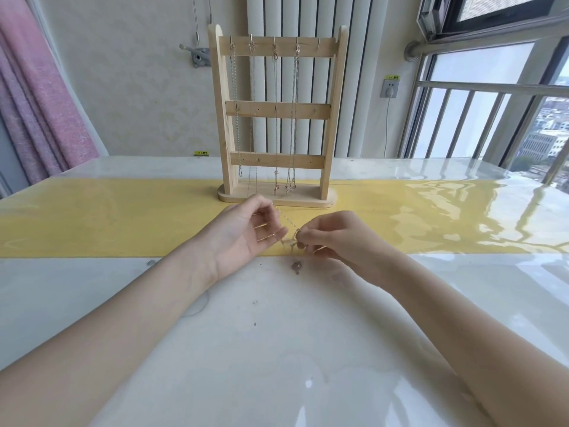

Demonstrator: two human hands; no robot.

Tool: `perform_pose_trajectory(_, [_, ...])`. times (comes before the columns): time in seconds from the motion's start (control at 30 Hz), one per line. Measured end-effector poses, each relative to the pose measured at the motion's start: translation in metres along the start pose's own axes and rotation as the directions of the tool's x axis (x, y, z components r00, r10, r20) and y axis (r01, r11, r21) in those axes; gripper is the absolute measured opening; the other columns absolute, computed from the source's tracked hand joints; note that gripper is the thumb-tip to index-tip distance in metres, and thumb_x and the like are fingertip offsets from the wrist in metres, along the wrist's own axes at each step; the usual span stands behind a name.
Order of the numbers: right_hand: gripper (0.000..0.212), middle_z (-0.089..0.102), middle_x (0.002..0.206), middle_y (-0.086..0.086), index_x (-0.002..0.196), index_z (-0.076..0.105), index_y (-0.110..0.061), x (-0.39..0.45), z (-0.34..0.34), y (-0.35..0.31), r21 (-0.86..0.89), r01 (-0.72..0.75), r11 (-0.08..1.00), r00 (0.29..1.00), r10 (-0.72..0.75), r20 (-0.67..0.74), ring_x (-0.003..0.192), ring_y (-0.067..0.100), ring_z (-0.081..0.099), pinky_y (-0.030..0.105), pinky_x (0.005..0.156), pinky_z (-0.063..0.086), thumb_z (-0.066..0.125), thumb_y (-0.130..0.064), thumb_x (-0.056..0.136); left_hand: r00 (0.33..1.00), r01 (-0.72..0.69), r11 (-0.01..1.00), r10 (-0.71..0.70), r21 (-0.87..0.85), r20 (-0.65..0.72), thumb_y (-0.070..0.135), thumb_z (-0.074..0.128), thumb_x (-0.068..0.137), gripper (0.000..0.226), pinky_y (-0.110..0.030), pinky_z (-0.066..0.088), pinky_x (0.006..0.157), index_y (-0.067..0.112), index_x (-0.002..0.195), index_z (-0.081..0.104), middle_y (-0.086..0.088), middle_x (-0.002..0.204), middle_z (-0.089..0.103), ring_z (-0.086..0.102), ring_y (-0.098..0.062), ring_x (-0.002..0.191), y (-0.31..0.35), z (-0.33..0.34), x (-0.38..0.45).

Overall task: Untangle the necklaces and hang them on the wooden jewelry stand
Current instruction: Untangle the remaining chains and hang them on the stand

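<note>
A wooden jewelry stand (331,118) with three crossbars stands upright on the yellow strip at the table's middle. Several thin necklaces (276,118) hang from hooks on its top bar; the rightmost hook is bare. Just in front of the stand's base, my left hand (246,232) and my right hand (335,235) hold one fine gold necklace (288,221) between them. The chain runs from my left fingertips down to my right thumb and finger. A small pendant (296,267) dangles below my hands, just above the table.
The glossy white table (277,349) has a yellow runner (107,217) across it. A pink curtain (40,97) hangs at the left. A white radiator stands behind the stand, and a railed window (492,118) fills the right side.
</note>
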State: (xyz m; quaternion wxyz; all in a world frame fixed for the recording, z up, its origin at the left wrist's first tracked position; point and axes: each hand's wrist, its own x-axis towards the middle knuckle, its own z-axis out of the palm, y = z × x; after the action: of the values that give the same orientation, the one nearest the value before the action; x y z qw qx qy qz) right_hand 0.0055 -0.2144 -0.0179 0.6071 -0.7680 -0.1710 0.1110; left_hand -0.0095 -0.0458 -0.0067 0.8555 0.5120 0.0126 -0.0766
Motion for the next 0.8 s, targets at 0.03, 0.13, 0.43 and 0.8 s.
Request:
perform_pose_trajectory(0.03, [0.01,0.065,0.07,0.003,0.076,0.063,-0.006,0.0,-0.001,-0.001,0.09,-0.03,0.996,0.999,0.028,0.024,0.06,0.01,0.056,0.022,0.066,0.047,0.062,-0.005,0.086,1.0,-0.016,1.0,0.015,-0.01,-0.019,0.012,0.05,0.09,0.022,-0.025,0.058,0.066,0.012,0.069,0.048,0.001,0.059,0.046,0.045,-0.006,0.041,0.001,0.0,0.0])
perform_pose_trajectory(0.13, [0.012,0.068,0.073,0.005,0.076,0.063,-0.007,0.0,-0.001,-0.003,0.309,-0.1,0.946,0.995,0.085,0.061,0.06,0.009,0.059,0.018,0.058,0.048,0.06,-0.004,0.087,1.0,-0.029,0.999,0.029,-0.032,-0.008,0.015,0.054,0.09,0.015,-0.015,0.047,0.048,0.011,0.076,0.057,0.004,0.06,0.044,0.036,-0.003,0.038,0.004,0.001,-0.002])
perform_pose_trajectory(0.43, [0.017,0.055,0.064,0.001,0.074,0.058,-0.01,0.001,-0.003,-0.009,0.508,-0.078,0.858,0.997,0.063,0.047,0.057,0.01,0.049,0.015,0.051,0.041,0.053,-0.003,0.089,0.997,-0.067,0.863,0.033,0.501,0.077,0.004,0.063,0.082,0.015,-0.011,0.028,0.041,0.006,0.096,0.064,0.004,0.062,0.053,0.039,-0.003,0.05,-0.01,0.007,-0.008])
perform_pose_trajectory(0.8, [0.015,0.053,0.065,0.004,0.072,0.061,-0.008,-0.001,0.004,-0.009,0.211,0.127,0.969,0.992,-0.123,-0.034,0.051,0.011,0.042,0.019,0.054,0.038,0.061,-0.001,0.085,0.998,-0.014,0.814,-0.02,0.581,0.052,0.012,0.065,0.081,0.021,-0.012,0.018,0.036,-0.001,0.097,0.065,0.0,0.066,0.041,0.029,-0.002,0.039,-0.009,0.005,-0.01])
